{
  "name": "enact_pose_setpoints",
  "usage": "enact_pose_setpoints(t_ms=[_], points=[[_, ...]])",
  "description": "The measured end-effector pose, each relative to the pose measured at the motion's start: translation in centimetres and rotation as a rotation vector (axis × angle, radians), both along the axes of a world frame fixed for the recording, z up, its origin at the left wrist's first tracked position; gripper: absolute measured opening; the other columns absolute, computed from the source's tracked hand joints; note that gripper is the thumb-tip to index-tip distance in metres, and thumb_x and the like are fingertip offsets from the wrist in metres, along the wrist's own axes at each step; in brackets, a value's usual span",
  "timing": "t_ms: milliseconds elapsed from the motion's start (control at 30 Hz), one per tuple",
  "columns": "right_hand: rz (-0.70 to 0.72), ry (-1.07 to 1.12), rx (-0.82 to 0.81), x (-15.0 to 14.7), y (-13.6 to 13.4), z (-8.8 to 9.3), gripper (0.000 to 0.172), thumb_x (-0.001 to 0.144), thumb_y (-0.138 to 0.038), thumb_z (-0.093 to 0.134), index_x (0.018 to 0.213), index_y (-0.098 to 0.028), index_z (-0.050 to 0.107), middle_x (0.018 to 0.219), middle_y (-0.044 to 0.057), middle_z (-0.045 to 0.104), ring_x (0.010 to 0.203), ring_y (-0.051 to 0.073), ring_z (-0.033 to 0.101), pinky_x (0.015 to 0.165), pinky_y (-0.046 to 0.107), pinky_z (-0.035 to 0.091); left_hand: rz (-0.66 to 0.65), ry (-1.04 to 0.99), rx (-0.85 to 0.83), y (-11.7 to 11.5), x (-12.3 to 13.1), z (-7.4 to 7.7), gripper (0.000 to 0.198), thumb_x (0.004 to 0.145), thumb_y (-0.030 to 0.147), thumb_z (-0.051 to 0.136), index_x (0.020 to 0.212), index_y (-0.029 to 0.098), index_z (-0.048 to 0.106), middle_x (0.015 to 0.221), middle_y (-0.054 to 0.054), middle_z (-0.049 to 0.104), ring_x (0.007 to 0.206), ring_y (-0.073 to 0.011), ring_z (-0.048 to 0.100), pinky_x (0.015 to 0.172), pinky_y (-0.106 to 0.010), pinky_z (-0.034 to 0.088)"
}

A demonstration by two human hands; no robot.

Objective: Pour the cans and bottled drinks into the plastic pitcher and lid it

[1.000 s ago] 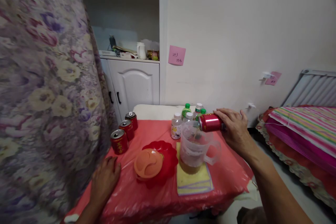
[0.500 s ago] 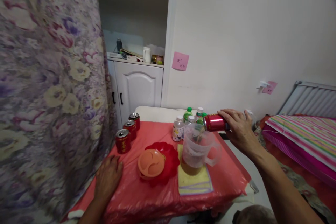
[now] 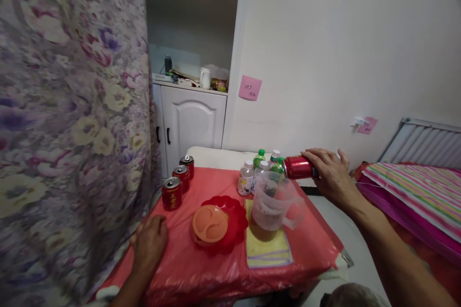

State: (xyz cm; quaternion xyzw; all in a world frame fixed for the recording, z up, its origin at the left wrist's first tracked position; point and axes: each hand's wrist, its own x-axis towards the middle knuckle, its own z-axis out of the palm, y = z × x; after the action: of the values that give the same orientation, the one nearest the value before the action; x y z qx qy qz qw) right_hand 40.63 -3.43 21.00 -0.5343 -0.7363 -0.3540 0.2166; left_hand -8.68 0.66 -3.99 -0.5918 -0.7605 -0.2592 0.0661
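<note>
My right hand (image 3: 333,175) grips a red drink can (image 3: 298,167) lying almost on its side. The can's top end points left, above the right rim of a clear plastic measuring jug (image 3: 268,208); no stream shows clearly. Under the jug lies a folded yellow cloth (image 3: 268,252). My left hand (image 3: 150,242) rests at the table's left side, holding nothing, its fingers loosely bent. Beyond it stand three red cans, the front can (image 3: 172,194), the middle can (image 3: 181,177) and the rear can (image 3: 187,167), in a slanting row.
An orange divided dish (image 3: 210,223) sits in a red scalloped plate (image 3: 237,223) mid-table. Several small bottles, including a white-capped bottle (image 3: 246,178), crowd behind the jug. Red plastic sheeting (image 3: 194,273) covers the table. A floral curtain (image 3: 79,120) hangs close on the left.
My view has shifted slightly. A thin brownish stream showed below the can's mouth earlier and is not clear now. My left fingers look a little more curled; the can stays tilted over the jug.
</note>
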Motion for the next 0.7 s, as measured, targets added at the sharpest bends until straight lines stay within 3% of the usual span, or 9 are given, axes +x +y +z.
enact_pose_setpoints(t_ms=[300, 700], points=[[-0.01, -0.042, -0.022, 0.5, 0.38, 0.47, 0.049, 0.091, -0.007, 0.049, 0.137, -0.024, 0.052, 0.138, 0.012, 0.065, 0.127, 0.033, 0.056, 0.111, 0.072, 0.027, -0.054, -0.058, -0.058, 0.2, -0.14, 0.34, 0.034, 0.095, 0.024, 0.034, 0.095, 0.02, 0.069, 0.11, -0.01, 0.079, 0.103, -0.0268, 0.069, 0.08, -0.038, 0.04], [0.031, -0.123, -0.05, -0.17, 0.81, 0.81, 0.043, 0.097, -0.01, 0.045, 0.137, -0.024, 0.05, 0.137, 0.011, 0.066, 0.129, 0.032, 0.056, 0.114, 0.069, 0.022, -0.092, -0.085, -0.068, 0.29, -0.39, -0.26, 0.034, 0.096, 0.026, 0.032, 0.098, 0.021, 0.065, 0.111, -0.009, 0.078, 0.105, -0.0259, 0.069, 0.087, -0.036, 0.042]])
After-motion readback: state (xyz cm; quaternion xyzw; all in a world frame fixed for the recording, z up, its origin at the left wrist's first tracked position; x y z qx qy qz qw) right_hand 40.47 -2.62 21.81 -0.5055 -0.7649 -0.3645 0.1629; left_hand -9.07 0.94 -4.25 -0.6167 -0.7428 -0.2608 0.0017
